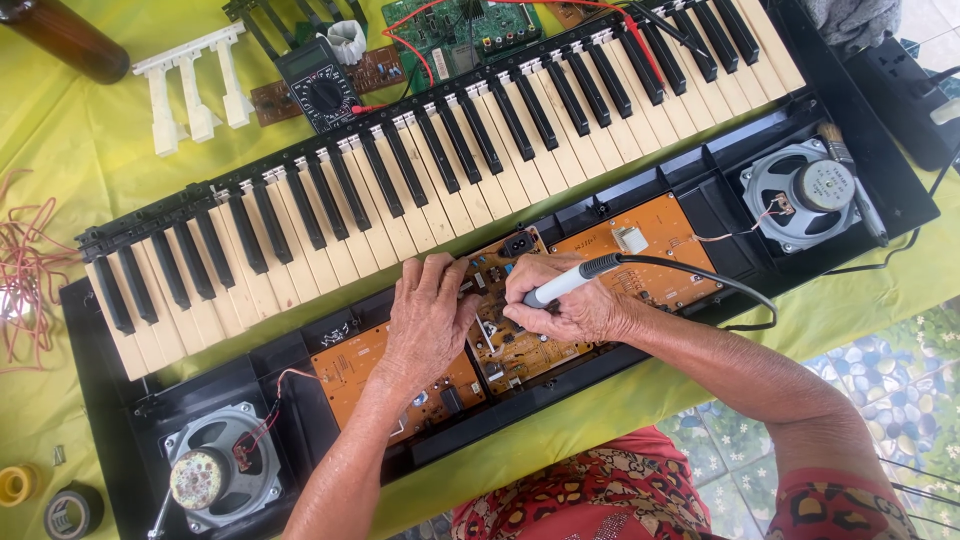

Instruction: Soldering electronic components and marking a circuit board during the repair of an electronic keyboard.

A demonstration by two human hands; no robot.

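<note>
An opened black electronic keyboard (420,190) lies diagonally on a yellow-green cloth, its orange-brown circuit boards exposed along the near side. My left hand (432,315) rests flat on the middle circuit board (520,345), fingers spread toward the keys. My right hand (570,298) grips a soldering iron (572,282) with a white-and-grey handle, its tip pointing down at that board beside my left fingers. The iron's black cord (700,272) loops off to the right across the case.
Round speakers sit at the case's two ends (222,480) (805,192). A black multimeter (318,85), green circuit board (460,35) and loose white keys (195,85) lie beyond the keyboard. Red wire (30,270) tangles at left; tape rolls (72,510) sit bottom left; a power strip (915,90) lies at right.
</note>
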